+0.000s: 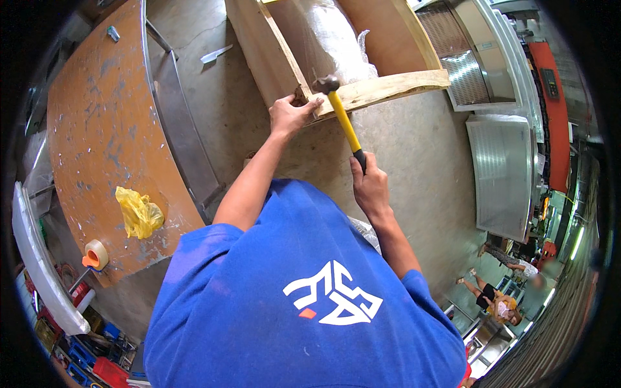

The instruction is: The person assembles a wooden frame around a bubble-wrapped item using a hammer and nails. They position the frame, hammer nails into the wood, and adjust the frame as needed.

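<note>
The blue shirt (310,304) fills the low part of the picture and hides the person's body and upper arms. The wooden crate (272,52) is cut off at the top edge, so its far end does not show. Something wrapped in clear plastic (333,45) lies inside it, and I cannot tell what it is. The spot under the hammer head is too small to make out.

The floor (414,149) is grey concrete. At 9 o'clock stands a worn brown table (97,129) with a metal edge. On it lie a crumpled yellow bag (138,212) and a roll of tape (96,254). At 3 o'clock are grey metal panels (501,174). At 4 o'clock, far off, other people (498,297) sit.

The left hand (292,115) rests at 12 o'clock on the corner of the crate, where a pale board (388,87) lies across it. Its fingers are curled over the edge, close together, pressing on the wood.

The right hand (369,184) is near the middle of the picture. Its fingers are wrapped tight round the black grip of the hammer (343,119). The yellow handle points up toward 12 o'clock, and the dark head sits at the board, just beside the left fingertips.
</note>
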A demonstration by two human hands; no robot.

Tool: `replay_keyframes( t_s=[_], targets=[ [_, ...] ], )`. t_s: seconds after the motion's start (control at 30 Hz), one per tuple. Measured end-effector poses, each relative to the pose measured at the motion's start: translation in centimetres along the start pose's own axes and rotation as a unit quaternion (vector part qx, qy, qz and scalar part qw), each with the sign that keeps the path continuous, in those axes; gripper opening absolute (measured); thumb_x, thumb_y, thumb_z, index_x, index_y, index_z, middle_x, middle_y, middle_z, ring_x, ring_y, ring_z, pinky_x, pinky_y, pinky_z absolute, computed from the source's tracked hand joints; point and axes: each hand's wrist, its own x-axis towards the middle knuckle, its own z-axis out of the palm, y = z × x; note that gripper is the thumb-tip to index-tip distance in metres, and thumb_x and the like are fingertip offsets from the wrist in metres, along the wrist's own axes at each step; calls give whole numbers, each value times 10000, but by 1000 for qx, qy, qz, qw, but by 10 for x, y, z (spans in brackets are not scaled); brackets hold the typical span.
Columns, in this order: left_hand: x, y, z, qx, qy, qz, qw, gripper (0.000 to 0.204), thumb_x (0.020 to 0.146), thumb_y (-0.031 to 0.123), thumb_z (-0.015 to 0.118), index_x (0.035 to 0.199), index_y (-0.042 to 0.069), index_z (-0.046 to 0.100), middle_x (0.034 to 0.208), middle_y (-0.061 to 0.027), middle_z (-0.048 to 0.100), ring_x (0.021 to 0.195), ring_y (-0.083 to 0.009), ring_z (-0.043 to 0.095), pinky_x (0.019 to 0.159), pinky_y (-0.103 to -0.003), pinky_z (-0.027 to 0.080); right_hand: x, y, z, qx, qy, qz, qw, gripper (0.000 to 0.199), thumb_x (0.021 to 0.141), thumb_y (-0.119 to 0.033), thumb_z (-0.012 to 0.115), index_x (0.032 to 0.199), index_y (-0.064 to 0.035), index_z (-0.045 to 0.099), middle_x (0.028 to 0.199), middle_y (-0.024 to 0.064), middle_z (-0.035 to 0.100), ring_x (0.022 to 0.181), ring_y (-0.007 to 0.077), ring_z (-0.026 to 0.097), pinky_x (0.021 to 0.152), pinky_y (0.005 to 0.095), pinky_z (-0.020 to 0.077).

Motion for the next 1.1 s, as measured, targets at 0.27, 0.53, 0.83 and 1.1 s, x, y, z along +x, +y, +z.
replay_keyframes(
  t_s=[0.27, 0.53, 0.83, 1.1],
  targets=[
    [2, -8, 7, 21, 2, 6, 1000, 570, 767, 566, 819, 1039, 66, 806, 937, -103, 789, 902, -189, 748, 860, -344, 567, -2, 17, 9, -14, 2, -5, 1000, 309, 1045, -351, 571, 1151, -63, 541, 775, 251, 673, 738, 473, 679, 612, 552, 512],
    [-18, -41, 17, -19, -32, 99, 994, 1157, 728, 651, 812, 1562, -4, 350, 1458, -266, 540, 1372, -348, 518, 1146, -401, 406, -11, 13, 6, 46, 65, -45, 996, 298, 1047, -330, 577, 1142, -49, 540, 803, 242, 670, 736, 466, 678, 606, 525, 521],
    [-24, -36, 18, -4, -64, 108, 992, 1204, 768, 771, 709, 1582, -9, 287, 1502, -313, 462, 1436, -393, 430, 1180, -430, 369, -9, 14, 13, 89, 136, -64, 985, 332, 1051, -366, 569, 1128, -45, 530, 768, 234, 661, 689, 460, 678, 568, 509, 501],
    [-26, -34, 23, 46, -81, 139, 986, 1287, 670, 694, 840, 1533, -100, 311, 1437, -330, 522, 1375, -392, 505, 1150, -423, 406, -10, 42, 47, 53, 35, -12, 998, 303, 1044, -322, 582, 1156, -40, 578, 817, 264, 666, 801, 499, 677, 643, 520, 516]
  ],
)
